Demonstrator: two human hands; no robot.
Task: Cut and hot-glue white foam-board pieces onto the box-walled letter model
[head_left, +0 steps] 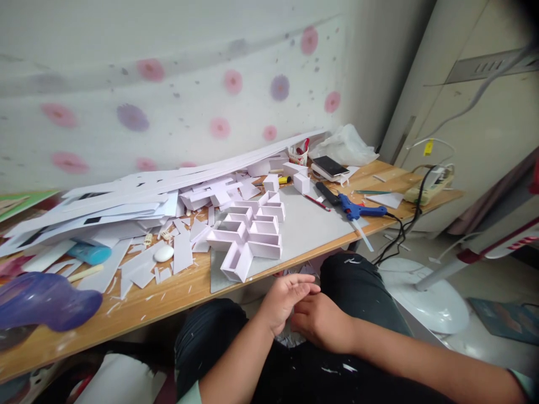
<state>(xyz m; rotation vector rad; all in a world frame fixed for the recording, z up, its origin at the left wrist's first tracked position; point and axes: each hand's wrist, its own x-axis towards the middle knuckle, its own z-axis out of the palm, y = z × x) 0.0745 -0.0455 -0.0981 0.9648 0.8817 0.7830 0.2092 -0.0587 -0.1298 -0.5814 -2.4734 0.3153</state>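
Light card model on the mat, both hands in the lap

The white branching card model sits upright on the grey mat, its near end close to the front edge of the wooden bench. It looks light and fairly stiff, but its thin walls would probably crease or part at the seams if squeezed. The safest hold would likely be low on the central spine, from both sides; the outer compartment walls look the weakest.

Neither hand touches it. The left hand has its fingers stretched out together over the right hand, with nothing visible in them. The right hand's fingers curl inward; whether they hold anything, I cannot tell.

Behind the model stand small white boxes, with a red pencil to their right. Farther right, a blue glue gun lies with its black cable trailing off the bench. On the left, loose card offcuts crowd up near the model, and long white strips pile behind them, leaving little room to shift it that way.
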